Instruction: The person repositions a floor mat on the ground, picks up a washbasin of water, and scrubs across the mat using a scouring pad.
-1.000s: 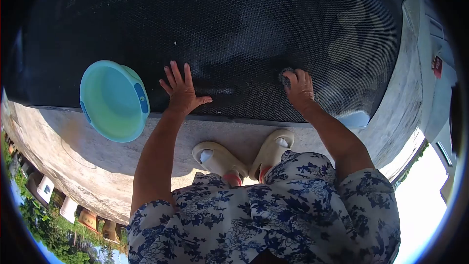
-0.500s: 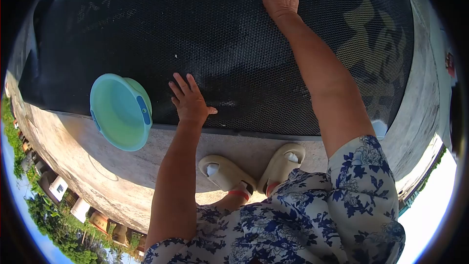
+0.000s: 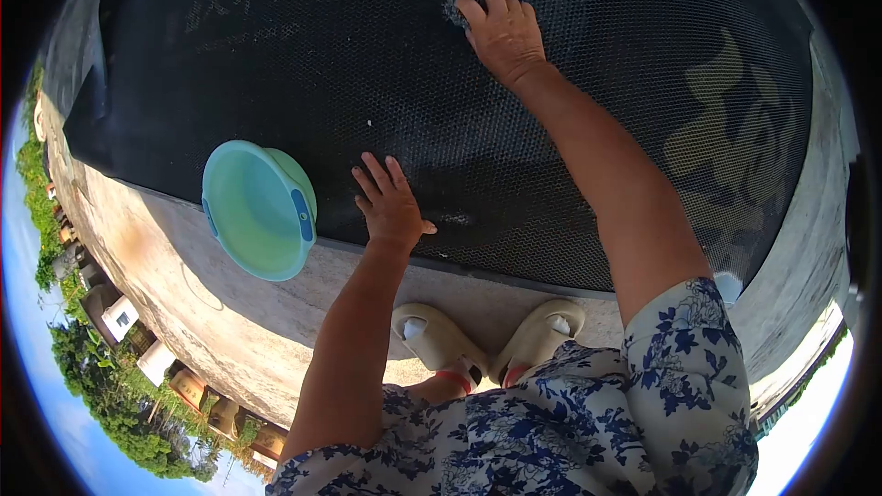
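Right grip (image 3: 505, 37) holds wiry scourer (image 3: 453, 10) on honeycombed mat (image 3: 501, 174)

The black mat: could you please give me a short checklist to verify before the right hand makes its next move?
1. Grey scrubber in the right hand: ok, held under the fingers.
2. Left hand clear of the scrubber: ok, it is spread on the black mat, well apart.
3. Basin out of the right hand's way: ok, it is on the far side of the left hand.
4. Water in the basin: cannot tell.
5. Sandals off the mat: ok, both on the ground beside its near edge.
6. Mat free of specks: not ok, a small white speck lies beyond the left hand.
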`<state>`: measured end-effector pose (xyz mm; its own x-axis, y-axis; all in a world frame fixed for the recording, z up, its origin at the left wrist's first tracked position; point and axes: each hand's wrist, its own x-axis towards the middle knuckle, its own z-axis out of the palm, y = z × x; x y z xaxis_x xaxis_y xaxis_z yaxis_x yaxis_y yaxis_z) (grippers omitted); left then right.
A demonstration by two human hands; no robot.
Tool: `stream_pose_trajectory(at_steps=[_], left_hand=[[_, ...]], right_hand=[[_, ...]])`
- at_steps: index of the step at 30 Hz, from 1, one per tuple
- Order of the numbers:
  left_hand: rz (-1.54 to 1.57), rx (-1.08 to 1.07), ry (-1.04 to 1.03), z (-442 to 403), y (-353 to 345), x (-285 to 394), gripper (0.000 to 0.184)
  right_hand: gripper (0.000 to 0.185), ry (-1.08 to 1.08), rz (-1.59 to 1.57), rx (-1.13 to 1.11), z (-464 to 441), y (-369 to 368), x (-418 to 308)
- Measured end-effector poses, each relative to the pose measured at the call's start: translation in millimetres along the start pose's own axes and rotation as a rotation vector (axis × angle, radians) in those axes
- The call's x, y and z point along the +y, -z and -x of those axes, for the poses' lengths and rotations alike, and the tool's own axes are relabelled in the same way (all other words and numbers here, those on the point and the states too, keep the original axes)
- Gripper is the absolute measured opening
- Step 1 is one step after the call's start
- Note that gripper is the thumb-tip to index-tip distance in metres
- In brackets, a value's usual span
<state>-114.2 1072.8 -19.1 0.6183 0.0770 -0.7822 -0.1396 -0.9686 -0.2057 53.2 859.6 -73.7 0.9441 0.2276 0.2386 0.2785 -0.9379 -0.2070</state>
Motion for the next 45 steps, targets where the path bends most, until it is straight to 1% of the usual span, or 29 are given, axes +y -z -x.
stream_pose_trajectory(at_steps=[2,3,4,6,9,10,11,13,15,17,19,20,22,23,24,25,26,28,29,31,33,35,37,38,39,40,41,43,45], left_hand=[[-0.003,0.010,-0.003,2.2,-4.9,-3.9,0.139],[0.010,0.000,-0.014,1.1,-1.4,-3.7,0.135],[0.030,-0.011,-0.028,0.4,1.8,-2.5,0.131],[0.052,-0.011,-0.032,0.2,5.5,-1.9,0.131],[0.063,0.004,-0.043,3.6,-1.7,-6.0,0.131],[0.058,0.035,-0.057,1.0,-3.6,-7.1,0.131],[0.060,0.030,-0.047,-0.8,-6.4,-7.5,0.131],[0.038,0.102,-0.043,-1.3,-13.1,-5.7,0.130],[0.078,0.049,-0.055,8.3,-8.6,-5.1,0.129],[0.109,0.046,-0.063,-1.9,-7.5,-8.6,0.128],[0.024,0.204,-0.049,-4.3,-19.0,-8.5,0.123],[0.035,0.200,-0.057,-2.4,-25.7,-8.8,0.123],[0.120,0.029,-0.074,1.9,1.4,-9.7,0.118],[0.134,0.035,-0.074,0.7,0.2,-9.2,0.118],[0.103,0.083,-0.071,1.8,-6.7,-9.7,0.126],[0.070,0.136,-0.069,-0.5,-13.0,-9.3,0.134],[0.072,0.136,-0.065,-4.5,-19.5,-8.4,0.134],[-0.001,0.119,-0.070,-8.1,-27.8,-8.0,0.134],[-0.003,0.098,-0.066,-5.4,-30.6,-9.1,0.134],[0.149,0.074,-0.080,1.7,-6.1,-11.8,0.120],[0.142,0.058,-0.076,-0.9,4.6,-13.2,0.120],[0.148,0.017,-0.082,3.6,1.1,-11.1,0.119],[0.118,0.076,-0.066,1.3,-5.6,-11.2,0.123],[0.126,0.102,-0.081,0.2,-1.1,-12.2,0.123],[0.132,0.067,-0.073,2.1,2.1,-12.4,0.123],[0.136,0.028,-0.072,4.3,3.8,-11.1,0.123],[0.140,0.047,-0.098,4.2,0.7,-10.2,0.123],[0.084,0.009,-0.086,-1.5,-5.6,-10.6,0.124],[0.109,0.035,-0.089,1.7,-2.2,-9.5,0.125]], right_hand=[[0.044,-0.293,0.019,0.080,-38.9,-12.5,9.3],[0.044,-0.284,0.021,0.083,-38.9,-12.0,2.3],[0.035,-0.224,-0.018,0.065,-28.4,-9.9,-10.2],[0.024,0.011,-0.048,-0.136,14.2,6.1,-49.2],[0.024,0.455,-0.319,-0.229,114.9,15.4,-99.4],[0.025,0.603,-0.377,-0.261,124.1,18.5,-105.2],[0.025,0.610,-0.386,-0.261,116.4,6.7,-99.7],[0.024,0.620,-0.356,-0.154,57.7,-13.8,-75.5],[0.029,0.326,-0.080,-0.027,-25.1,-20.0,-55.7],[0.037,-0.019,0.050,0.027,-90.3,-35.0,-29.1],[0.038,-0.168,0.062,0.054,-113.2,-33.5,-21.1],[0.039,-0.241,0.064,0.074,-111.2,-37.2,-29.4],[0.041,-0.021,-0.035,-0.051,-70.7,-27.8,-68.0],[0.042,0.174,-0.080,-0.121,-37.7,-22.4,-89.6],[0.041,0.286,-0.252,-0.223,-1.8,-16.3,-113.2],[0.041,0.505,-0.237,-0.247,40.7,-17.4,-131.3],[0.041,0.510,-0.239,-0.246,45.0,-18.3,-129.2],[0.045,0.779,-0.410,-0.296,51.2,-17.2,-121.3],[0.046,0.641,-0.370,-0.232,33.8,-27.6,-112.6],[0.045,0.383,-0.238,-0.096,-32.4,-35.4,-89.7],[0.044,0.147,-0.070,0.047,-88.0,-44.3,-74.7],[0.043,0.025,0.010,0.083,-95.8,-45.0,-76.3],[0.043,-0.223,-0.098,0.102,-88.0,-39.4,-90.7],[0.045,-0.078,-0.133,0.062,-68.3,-32.6,-105.0],[0.035,0.113,-0.114,-0.081,-39.3,-22.5,-124.6],[0.023,0.275,-0.186,-0.174,-1.1,-23.9,-141.3],[0.018,0.448,-0.246,-0.181,29.7,-7.6,-149.7],[0.020,0.608,-0.356,-0.195,56.4,-6.2,-140.0],[0.019,0.574,-0.220,-0.137,29.9,-14.9,-100.3]])
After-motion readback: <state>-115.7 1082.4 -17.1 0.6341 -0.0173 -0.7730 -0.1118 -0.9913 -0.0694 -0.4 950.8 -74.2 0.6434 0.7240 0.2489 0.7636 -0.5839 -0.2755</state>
